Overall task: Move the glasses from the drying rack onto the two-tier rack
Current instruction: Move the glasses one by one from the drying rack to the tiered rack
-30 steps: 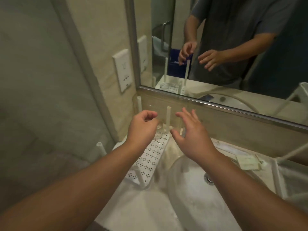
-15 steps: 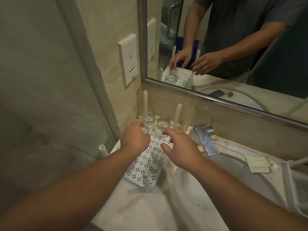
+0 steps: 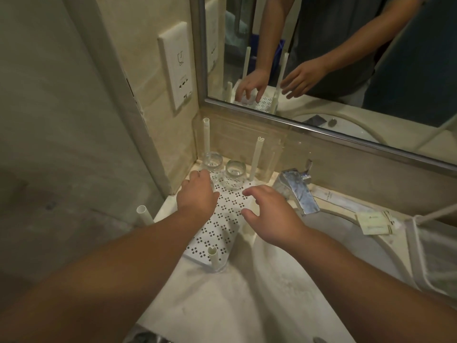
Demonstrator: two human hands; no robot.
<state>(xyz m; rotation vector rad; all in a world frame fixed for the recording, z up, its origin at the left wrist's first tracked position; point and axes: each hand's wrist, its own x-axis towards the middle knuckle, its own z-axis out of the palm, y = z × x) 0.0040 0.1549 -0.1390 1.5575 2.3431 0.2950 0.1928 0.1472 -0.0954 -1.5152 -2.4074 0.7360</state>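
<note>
At the drying rack's (image 3: 222,219) ten o'clock corner the left hand (image 3: 197,195) curls its fingers round a near glass (image 3: 212,184), mostly hidden beneath it. Two more glasses (image 3: 212,161) (image 3: 235,174) stand at the rack's twelve o'clock end. At three o'clock the right hand (image 3: 269,214) hovers over the rack, fingers spread loosely, holding nothing.

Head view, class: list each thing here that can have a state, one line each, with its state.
Left hand: fingers curled round a glass that it mostly hides.
Right hand: open, above the perforated tray, holding nothing.
Back-corner glass: standing on the tray, untouched.
Middle glass: standing on the tray, untouched.
Perforated tray: on the counter, posts upright.
Tap: no water running.
</note>
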